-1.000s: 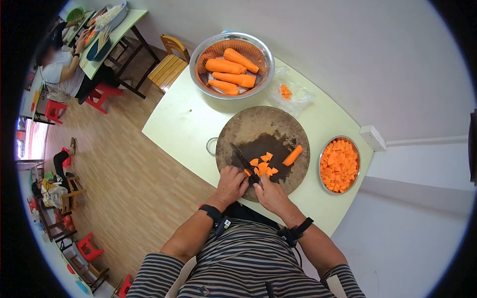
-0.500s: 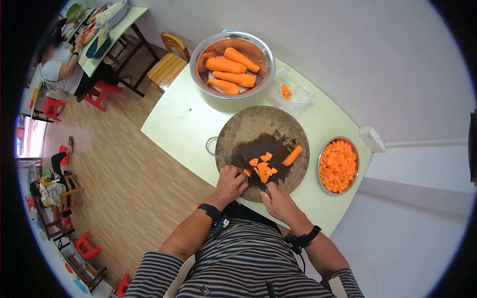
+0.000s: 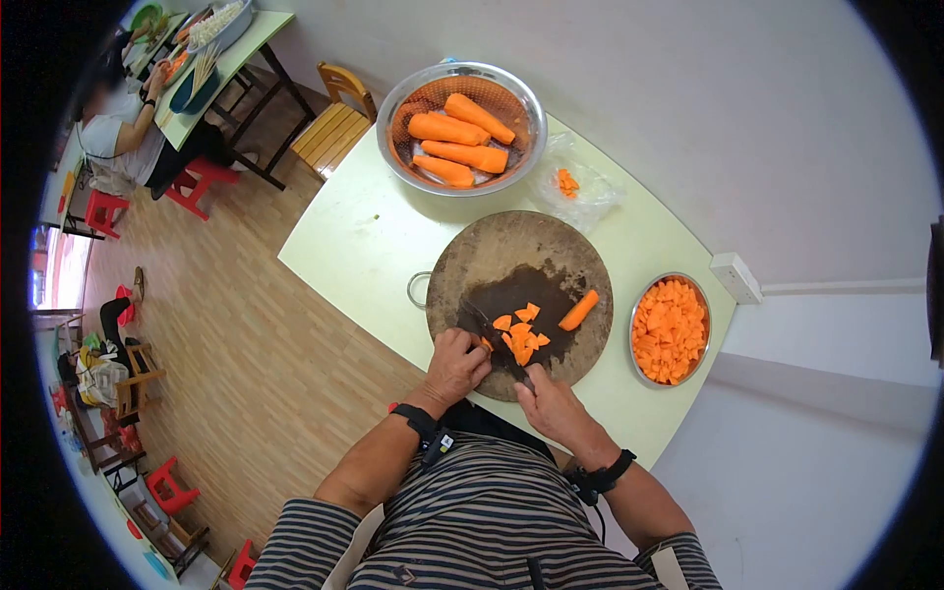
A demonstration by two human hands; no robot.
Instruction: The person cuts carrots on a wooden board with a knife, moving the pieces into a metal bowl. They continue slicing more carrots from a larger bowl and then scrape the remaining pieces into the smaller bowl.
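At the near left of a round wooden chopping board (image 3: 492, 246), my left hand (image 3: 458, 365) is closed over a piece of carrot (image 3: 486, 344), mostly hidden by the fingers. My right hand (image 3: 553, 401) grips the handle of a knife (image 3: 497, 344); its dark blade points up and left, beside my left fingertips. Cut carrot chunks (image 3: 521, 336) lie just right of the blade. A longer carrot piece (image 3: 579, 310) rests farther right on the wet, dark patch of the board.
A metal basin (image 3: 539, 123) with several peeled carrots stands at the back. An oval metal dish (image 3: 632, 344) full of carrot chunks is at the right. Behind the board lies a clear plastic bag (image 3: 595, 197) with carrot bits. A person (image 3: 113, 133) sits at another table, far left.
The knife blade has tilted slightly, showing more of its face by my left fingers. My hands and the carrot pieces stay almost in place.
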